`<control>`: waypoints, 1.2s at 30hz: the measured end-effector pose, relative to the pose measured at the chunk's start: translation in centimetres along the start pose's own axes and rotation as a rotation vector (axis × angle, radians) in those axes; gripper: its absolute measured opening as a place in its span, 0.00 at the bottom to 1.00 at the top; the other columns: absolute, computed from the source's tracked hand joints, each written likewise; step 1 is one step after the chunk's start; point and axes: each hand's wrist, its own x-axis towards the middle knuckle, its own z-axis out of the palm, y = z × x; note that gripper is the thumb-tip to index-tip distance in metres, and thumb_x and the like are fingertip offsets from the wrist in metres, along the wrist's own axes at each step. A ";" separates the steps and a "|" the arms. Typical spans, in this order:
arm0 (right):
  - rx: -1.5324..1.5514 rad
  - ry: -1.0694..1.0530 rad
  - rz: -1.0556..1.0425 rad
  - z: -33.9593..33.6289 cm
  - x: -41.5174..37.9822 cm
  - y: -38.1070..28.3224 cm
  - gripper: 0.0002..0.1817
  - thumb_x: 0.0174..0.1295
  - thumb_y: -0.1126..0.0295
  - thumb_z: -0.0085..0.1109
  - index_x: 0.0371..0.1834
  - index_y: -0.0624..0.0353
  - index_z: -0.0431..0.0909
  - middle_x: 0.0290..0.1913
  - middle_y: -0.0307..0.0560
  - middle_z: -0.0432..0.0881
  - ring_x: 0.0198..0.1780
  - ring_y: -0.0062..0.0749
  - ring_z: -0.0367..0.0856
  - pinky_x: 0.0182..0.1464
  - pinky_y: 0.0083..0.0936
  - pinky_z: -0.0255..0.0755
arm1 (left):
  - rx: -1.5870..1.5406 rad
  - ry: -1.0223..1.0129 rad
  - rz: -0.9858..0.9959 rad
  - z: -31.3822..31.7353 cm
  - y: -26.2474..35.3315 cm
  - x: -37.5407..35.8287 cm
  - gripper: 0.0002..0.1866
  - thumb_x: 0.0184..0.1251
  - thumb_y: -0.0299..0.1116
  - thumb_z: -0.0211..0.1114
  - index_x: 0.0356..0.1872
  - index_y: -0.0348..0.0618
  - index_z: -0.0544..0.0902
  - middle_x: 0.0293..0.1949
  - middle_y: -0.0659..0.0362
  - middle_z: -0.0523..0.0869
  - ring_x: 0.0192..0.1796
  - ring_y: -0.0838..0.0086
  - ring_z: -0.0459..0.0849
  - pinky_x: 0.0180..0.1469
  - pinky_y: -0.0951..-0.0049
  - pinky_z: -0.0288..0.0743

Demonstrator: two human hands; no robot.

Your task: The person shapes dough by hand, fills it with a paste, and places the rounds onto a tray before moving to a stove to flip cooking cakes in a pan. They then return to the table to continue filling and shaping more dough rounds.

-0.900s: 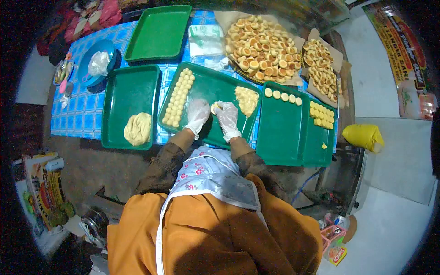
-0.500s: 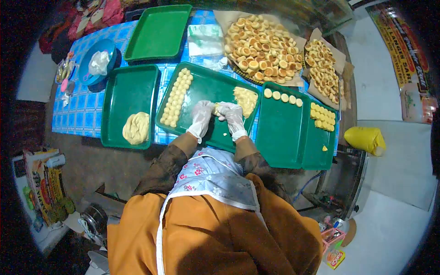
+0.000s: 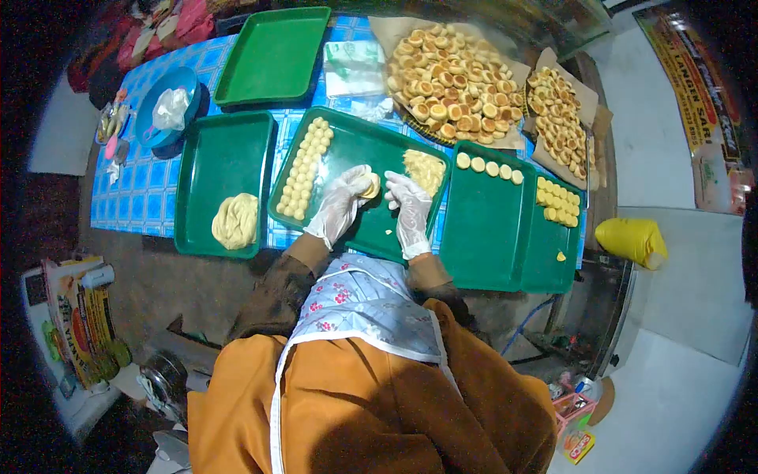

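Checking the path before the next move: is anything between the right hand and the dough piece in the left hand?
Nothing visible. The left hand holds the dough piece at its fingertips over the middle tray; the right hand is open beside it, with only bare tray between them.

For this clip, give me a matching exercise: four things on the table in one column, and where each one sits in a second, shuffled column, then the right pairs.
Things:
1. dough lump
2. flattened dough disc
3. row of small dough balls
4. white plastic bag

Places:
A. in the blue bowl
B. along the left side of the middle green tray
C. in the left hand, beside the right hand
D. on the near-left green tray, at its front edge

Pairs: 1-D, 2-C, 3-B, 4-A
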 end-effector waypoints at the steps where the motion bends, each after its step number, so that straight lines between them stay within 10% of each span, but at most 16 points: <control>1: 0.021 -0.018 0.024 0.0 -0.1 0.0 0.14 0.67 0.69 0.62 0.53 0.61 0.86 0.38 0.38 0.86 0.29 0.16 0.76 0.31 0.13 0.69 | 0.001 0.042 0.003 0.2 0.2 -0.1 0.16 0.72 0.26 0.63 0.58 0.32 0.77 0.47 0.53 0.86 0.47 0.70 0.86 0.50 0.73 0.81; 4: 0.204 -0.096 0.164 0.7 -0.3 0.7 0.15 0.70 0.71 0.60 0.55 0.67 0.83 0.42 0.42 0.87 0.34 0.18 0.81 0.32 0.15 0.72 | -0.032 -0.169 -0.019 -1.1 0.0 0.3 0.17 0.72 0.26 0.65 0.59 0.32 0.78 0.47 0.53 0.86 0.48 0.70 0.86 0.52 0.73 0.81; 9: 0.085 -0.035 0.094 1.5 0.0 1.7 0.13 0.64 0.73 0.67 0.50 0.65 0.85 0.39 0.39 0.87 0.35 0.23 0.81 0.35 0.22 0.74 | 0.100 0.083 0.058 -1.6 -0.3 -0.2 0.20 0.68 0.27 0.69 0.58 0.30 0.78 0.46 0.53 0.87 0.47 0.70 0.87 0.52 0.73 0.82; 16: -0.760 -0.039 -0.785 3.3 -1.8 1.6 0.13 0.60 0.76 0.64 0.49 0.60 0.84 0.36 0.49 0.82 0.38 0.45 0.81 0.42 0.40 0.75 | 0.044 0.081 0.033 -1.0 0.1 -1.2 0.23 0.68 0.27 0.69 0.60 0.27 0.75 0.53 0.49 0.83 0.50 0.67 0.86 0.53 0.70 0.83; 20: -1.142 -0.074 -0.913 3.9 -4.5 -1.2 0.17 0.56 0.78 0.60 0.49 0.57 0.84 0.36 0.48 0.78 0.43 0.49 0.78 0.44 0.43 0.73 | 0.057 0.035 -0.014 -3.2 -0.6 -0.5 0.21 0.70 0.27 0.66 0.59 0.27 0.73 0.52 0.48 0.84 0.50 0.66 0.87 0.53 0.68 0.83; 24: -0.823 -0.048 -0.958 2.5 -5.4 -2.8 0.12 0.55 0.77 0.61 0.41 0.52 0.88 0.42 0.48 0.82 0.48 0.45 0.79 0.51 0.37 0.73 | -0.016 -0.162 -0.078 -2.2 1.9 -2.6 0.12 0.72 0.24 0.63 0.53 0.30 0.77 0.50 0.50 0.85 0.47 0.67 0.88 0.51 0.69 0.84; 29: -0.076 -0.090 -0.158 1.6 -5.2 -2.8 0.09 0.63 0.77 0.64 0.45 0.61 0.89 0.51 0.46 0.87 0.53 0.35 0.83 0.57 0.32 0.75 | -0.048 -0.268 -0.147 -1.2 1.9 -3.3 0.19 0.73 0.25 0.63 0.62 0.28 0.76 0.54 0.47 0.85 0.49 0.67 0.87 0.50 0.72 0.85; 36: 0.512 -0.295 0.158 0.5 -3.2 0.8 0.13 0.63 0.77 0.65 0.51 0.68 0.84 0.49 0.51 0.86 0.50 0.33 0.85 0.54 0.27 0.78 | 0.262 -0.262 -0.236 0.3 4.3 -4.7 0.28 0.69 0.28 0.67 0.68 0.30 0.73 0.56 0.50 0.85 0.48 0.71 0.88 0.49 0.74 0.85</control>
